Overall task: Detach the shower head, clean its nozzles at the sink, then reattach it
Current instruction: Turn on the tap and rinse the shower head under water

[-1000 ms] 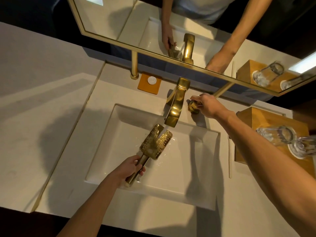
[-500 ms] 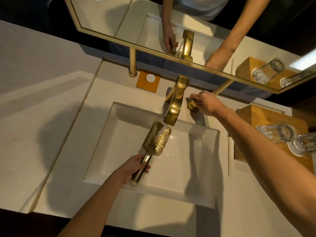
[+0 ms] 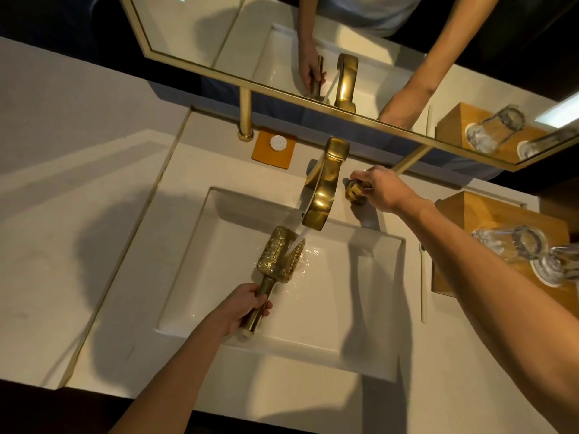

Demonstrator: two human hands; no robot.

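Rinsing step, shower head under running water. Left to right: left hand wrapped round the handle of the shower head, fingers curled tight, forearm rising from the near edge toward the middle of the sink. Head held over the basin, tilted up and away, far end just below the tap, stream striking its right side and splashing onto the basin floor. Right hand closed over the knob just right of the tap, fingers bent round it, arm reaching in from the near right across the tabletop. Best done with the nozzle face turned squarely into the stream, flow kept moderate to limit splash, handle gripped firmly since wet brass probably slips. Whether the nozzle face now meets the water: cannot tell.
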